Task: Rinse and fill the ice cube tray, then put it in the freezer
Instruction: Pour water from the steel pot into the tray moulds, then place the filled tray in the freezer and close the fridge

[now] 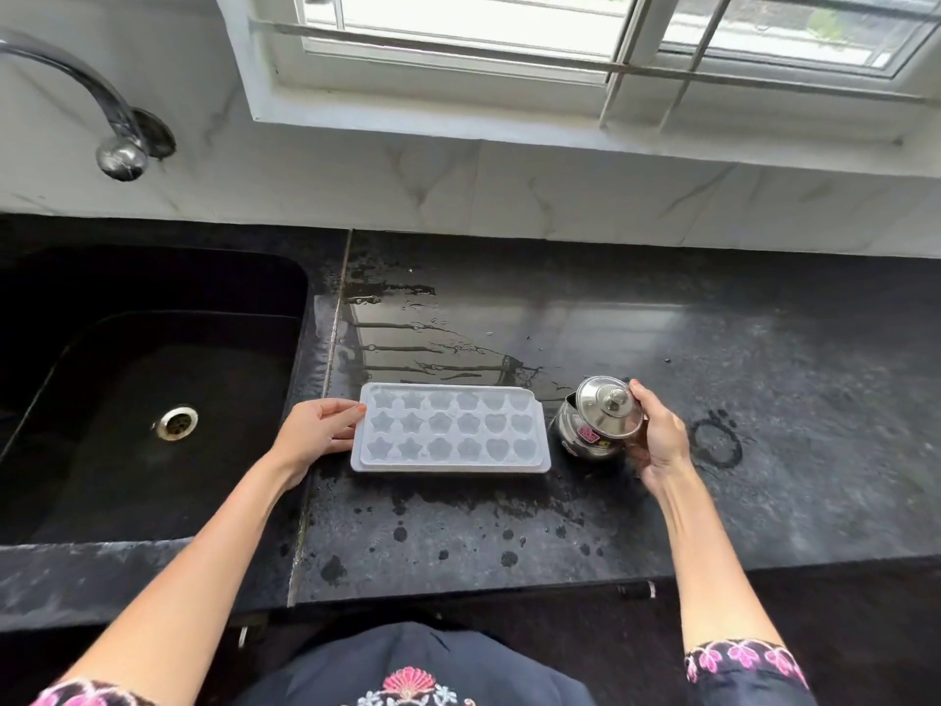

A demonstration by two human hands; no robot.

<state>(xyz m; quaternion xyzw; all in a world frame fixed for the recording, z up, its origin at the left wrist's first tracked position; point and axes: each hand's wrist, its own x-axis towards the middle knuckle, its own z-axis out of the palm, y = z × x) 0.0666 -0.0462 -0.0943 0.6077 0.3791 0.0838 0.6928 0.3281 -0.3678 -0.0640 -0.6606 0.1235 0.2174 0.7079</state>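
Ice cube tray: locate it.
The tray lies on the black counter right of the sink, between the left hand and steel pot, in head view.

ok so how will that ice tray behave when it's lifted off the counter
The ice cube tray looks like thin translucent plastic, so it is probably light and may flex if lifted by one end, where the left hand touches it. The counter around it is wet, so it may slide easily. Water in its shallow moulds could spill if tilted.
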